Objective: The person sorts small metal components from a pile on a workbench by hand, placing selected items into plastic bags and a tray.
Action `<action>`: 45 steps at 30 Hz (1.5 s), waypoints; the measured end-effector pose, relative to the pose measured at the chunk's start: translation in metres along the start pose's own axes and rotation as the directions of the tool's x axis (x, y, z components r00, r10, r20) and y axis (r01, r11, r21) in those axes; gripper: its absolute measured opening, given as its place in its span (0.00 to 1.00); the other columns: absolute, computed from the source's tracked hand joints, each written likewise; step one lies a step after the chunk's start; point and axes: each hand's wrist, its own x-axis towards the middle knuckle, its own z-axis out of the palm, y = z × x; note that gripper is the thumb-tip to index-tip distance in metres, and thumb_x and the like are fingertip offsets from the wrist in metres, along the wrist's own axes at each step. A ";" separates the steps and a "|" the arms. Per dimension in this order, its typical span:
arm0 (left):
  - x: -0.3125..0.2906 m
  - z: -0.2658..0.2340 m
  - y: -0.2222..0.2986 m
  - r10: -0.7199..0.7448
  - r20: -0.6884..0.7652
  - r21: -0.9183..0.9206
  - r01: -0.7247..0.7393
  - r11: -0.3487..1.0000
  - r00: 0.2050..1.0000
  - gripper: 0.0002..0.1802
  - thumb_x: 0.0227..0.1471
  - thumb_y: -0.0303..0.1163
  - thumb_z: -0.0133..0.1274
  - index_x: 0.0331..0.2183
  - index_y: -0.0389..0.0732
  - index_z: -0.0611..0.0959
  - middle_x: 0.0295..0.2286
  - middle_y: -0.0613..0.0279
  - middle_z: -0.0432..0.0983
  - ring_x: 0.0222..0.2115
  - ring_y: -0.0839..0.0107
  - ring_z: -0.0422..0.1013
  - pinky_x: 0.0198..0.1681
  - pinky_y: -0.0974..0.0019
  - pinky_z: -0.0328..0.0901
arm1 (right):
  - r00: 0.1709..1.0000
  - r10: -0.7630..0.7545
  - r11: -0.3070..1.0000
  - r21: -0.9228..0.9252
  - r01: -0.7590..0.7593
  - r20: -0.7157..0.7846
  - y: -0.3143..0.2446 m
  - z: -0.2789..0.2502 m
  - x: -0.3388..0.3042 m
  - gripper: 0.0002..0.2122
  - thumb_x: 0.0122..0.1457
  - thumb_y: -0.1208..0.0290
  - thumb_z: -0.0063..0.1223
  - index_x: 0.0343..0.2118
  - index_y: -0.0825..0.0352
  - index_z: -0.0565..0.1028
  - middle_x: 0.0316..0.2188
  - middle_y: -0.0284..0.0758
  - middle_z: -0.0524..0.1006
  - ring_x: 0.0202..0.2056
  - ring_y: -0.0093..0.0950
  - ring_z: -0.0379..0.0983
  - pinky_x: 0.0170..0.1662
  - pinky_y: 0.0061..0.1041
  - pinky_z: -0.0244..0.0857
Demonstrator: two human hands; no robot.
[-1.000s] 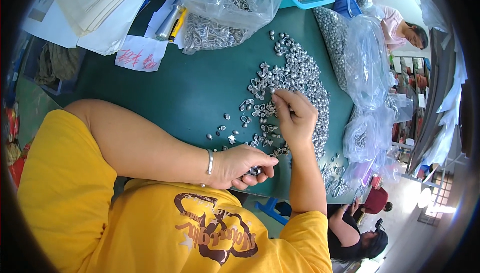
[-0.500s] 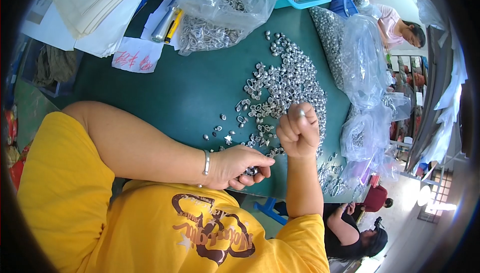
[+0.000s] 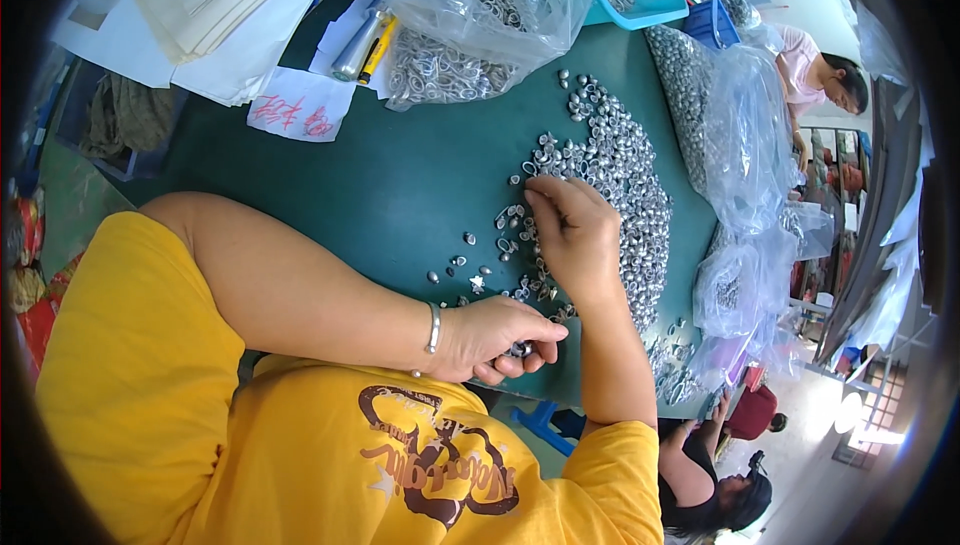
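Observation:
My left hand (image 3: 492, 337), with a bangle (image 3: 434, 328) on its wrist, is curled near the table's front edge. Its fingers are closed around several small shiny metal pieces (image 3: 521, 349). Farther off, my right hand (image 3: 577, 235) hangs over the left side of a large pile of small silvery metal pieces (image 3: 640, 215). Thumb and forefinger come together there, and whatever lies between them is too small to make out. Some pieces in the pile are domed, others look like open rings. A few loose ones (image 3: 470, 238) lie between my left forearm and the pile.
On the dark green table (image 3: 400, 180) stands a clear bag (image 3: 450, 70) of metal rings. Beside it lie a yellow-handled tool (image 3: 377, 51) and a paper slip (image 3: 299, 105). A turquoise tray (image 3: 640, 13) and full plastic bags (image 3: 735, 135) line the far right. Other people are beyond.
My right hand has turned over and its fingertips have moved left, down toward the pile. The left hand stays closed on its pieces. The whole view has shifted slightly.

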 end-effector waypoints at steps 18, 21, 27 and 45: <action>-0.001 0.001 0.001 -0.014 -0.003 0.005 0.014 1.000 1.000 0.14 0.51 0.40 0.46 0.25 0.38 0.73 0.20 0.65 0.64 0.12 0.84 0.51 0.11 0.81 0.44 | 0.983 0.015 0.992 0.123 -0.038 0.185 0.008 -0.017 0.017 0.05 0.45 0.75 0.56 0.28 0.67 0.77 0.16 0.38 0.70 0.19 0.35 0.68 0.24 0.28 0.62; 0.000 0.000 0.000 -0.012 -0.006 0.003 0.012 1.000 1.000 0.14 0.51 0.39 0.46 0.25 0.37 0.73 0.20 0.65 0.64 0.11 0.84 0.51 0.10 0.81 0.44 | 0.992 0.084 0.986 0.137 -0.097 0.094 0.012 -0.017 0.016 0.05 0.46 0.76 0.55 0.28 0.67 0.77 0.16 0.38 0.70 0.18 0.34 0.68 0.23 0.27 0.61; 0.000 0.001 0.000 -0.011 -0.004 0.002 0.011 1.000 1.000 0.15 0.52 0.39 0.46 0.25 0.36 0.73 0.20 0.64 0.64 0.11 0.84 0.50 0.10 0.81 0.45 | 0.997 0.067 0.994 -0.082 -0.070 -0.048 0.015 -0.008 0.032 0.03 0.46 0.74 0.55 0.25 0.65 0.76 0.18 0.36 0.71 0.20 0.35 0.69 0.23 0.29 0.63; -0.001 0.001 0.001 -0.013 0.005 -0.010 0.013 1.000 1.000 0.14 0.51 0.39 0.46 0.24 0.36 0.73 0.20 0.64 0.64 0.12 0.84 0.51 0.10 0.81 0.45 | 0.920 0.341 0.667 0.640 -0.382 0.193 0.019 -0.021 0.012 0.04 0.48 0.78 0.55 0.27 0.71 0.76 0.24 0.32 0.75 0.25 0.17 0.67 0.29 0.14 0.61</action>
